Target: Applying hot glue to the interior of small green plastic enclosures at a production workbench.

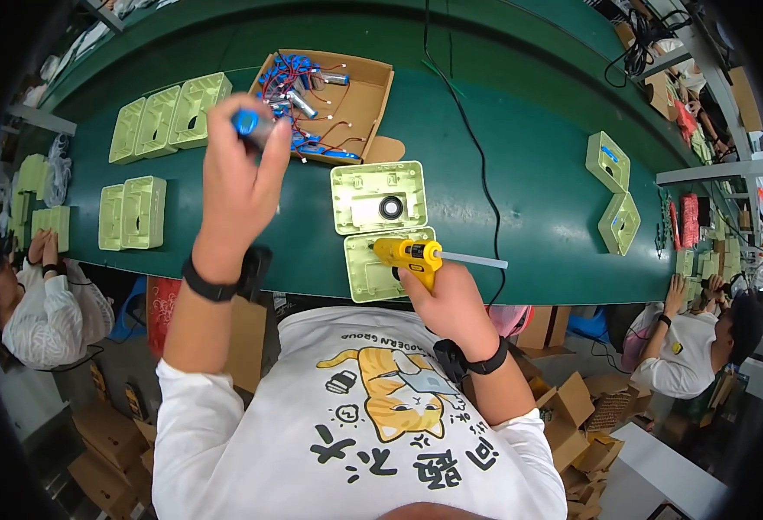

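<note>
Between the thumb and fingers of my left hand (238,178) is a blue-ended cylindrical battery (247,124), raised over the bench beside an open cardboard box (360,104). Inside that box lie several blue batteries (301,104) with red and black leads. My right hand (452,305) grips a yellow glue gun (409,253), a pale glue stick (477,260) jutting from its back. The gun's nozzle points left over the lower light-green plastic housing half (360,282). Touching it above is another half (347,217), with a round black-rimmed part (391,207) inside.
More green housings stand at the left (143,212), far left (192,113) and right (617,224) of the green bench (537,234). A black cable (477,139) runs across it. Co-workers sit at left (48,303) and right (693,347); cardboard boxes (572,416) lie on the floor.
</note>
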A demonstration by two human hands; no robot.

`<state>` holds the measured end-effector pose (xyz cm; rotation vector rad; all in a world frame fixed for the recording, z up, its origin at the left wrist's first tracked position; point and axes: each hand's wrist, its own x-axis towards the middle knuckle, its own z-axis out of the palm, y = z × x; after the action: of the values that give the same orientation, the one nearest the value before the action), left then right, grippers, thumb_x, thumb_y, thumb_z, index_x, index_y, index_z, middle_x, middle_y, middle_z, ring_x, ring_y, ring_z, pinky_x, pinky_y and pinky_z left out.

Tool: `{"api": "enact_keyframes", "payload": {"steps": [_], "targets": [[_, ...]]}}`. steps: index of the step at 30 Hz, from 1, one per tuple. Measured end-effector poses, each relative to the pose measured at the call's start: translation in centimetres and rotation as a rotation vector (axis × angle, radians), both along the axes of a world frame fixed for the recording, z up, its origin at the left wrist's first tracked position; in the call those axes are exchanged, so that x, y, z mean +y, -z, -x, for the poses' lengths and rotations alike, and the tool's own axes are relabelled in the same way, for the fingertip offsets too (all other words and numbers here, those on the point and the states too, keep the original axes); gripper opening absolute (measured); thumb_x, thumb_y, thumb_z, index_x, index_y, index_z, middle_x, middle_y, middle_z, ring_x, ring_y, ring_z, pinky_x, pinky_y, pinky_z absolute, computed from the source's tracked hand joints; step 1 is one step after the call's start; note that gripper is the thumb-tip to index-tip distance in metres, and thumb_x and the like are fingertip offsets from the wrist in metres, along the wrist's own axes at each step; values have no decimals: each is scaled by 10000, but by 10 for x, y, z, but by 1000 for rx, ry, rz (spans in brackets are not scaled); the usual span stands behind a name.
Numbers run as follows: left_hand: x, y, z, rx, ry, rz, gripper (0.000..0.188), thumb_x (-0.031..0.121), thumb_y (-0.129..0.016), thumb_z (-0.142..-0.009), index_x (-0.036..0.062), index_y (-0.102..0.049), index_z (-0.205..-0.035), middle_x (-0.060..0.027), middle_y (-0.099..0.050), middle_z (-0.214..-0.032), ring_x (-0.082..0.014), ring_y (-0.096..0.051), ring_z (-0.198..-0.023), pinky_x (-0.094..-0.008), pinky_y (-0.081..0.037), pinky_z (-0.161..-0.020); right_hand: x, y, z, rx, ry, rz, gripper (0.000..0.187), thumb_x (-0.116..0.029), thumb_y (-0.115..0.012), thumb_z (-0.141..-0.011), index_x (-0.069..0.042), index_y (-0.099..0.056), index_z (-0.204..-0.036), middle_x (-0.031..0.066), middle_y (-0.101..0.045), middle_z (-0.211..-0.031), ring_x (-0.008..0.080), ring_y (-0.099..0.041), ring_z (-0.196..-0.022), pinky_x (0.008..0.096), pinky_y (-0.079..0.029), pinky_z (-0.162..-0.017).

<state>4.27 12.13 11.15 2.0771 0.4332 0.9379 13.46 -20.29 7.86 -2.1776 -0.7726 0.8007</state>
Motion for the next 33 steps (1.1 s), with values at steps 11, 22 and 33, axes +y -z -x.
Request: {"api": "enact_keyframes", "payload": {"steps": [11,22,33], "targets": [[28,121,54,498,-275,195,343,270,-684,-1233,-7,-572,-1401,-194,-757,-1017,-305,-775,-913,-466,-612,-830,-30,-7,-7,275,168,-36,335,-260,-788,-1138,54,-821,-1250,207,-832,-939,356,-782,-811,465,-599,-770],[-41,45,55,256,197,235,531,128,-609,-1239,7,-586,-1755,-115,-720,-1116,-203,-674,-934,-381,-578,-892,-56,32,18,-114,139,-176,187,-131,-792,-1092,41,-727,-1060,196,-665,-905,439,-657,-757,492,-518,-684],[-112,52,41,503,508,-104,777,-15,-661,-1110,-1,-415,-1847,-209,-632,-1279,-433,-711,-1055,-498,-603,-926,-51,29,26,-340,13,-100,170,-114,-823,-997,-3,-695,-981,190,-632,-880,457,-670,-795,532,-545,-672]]}}
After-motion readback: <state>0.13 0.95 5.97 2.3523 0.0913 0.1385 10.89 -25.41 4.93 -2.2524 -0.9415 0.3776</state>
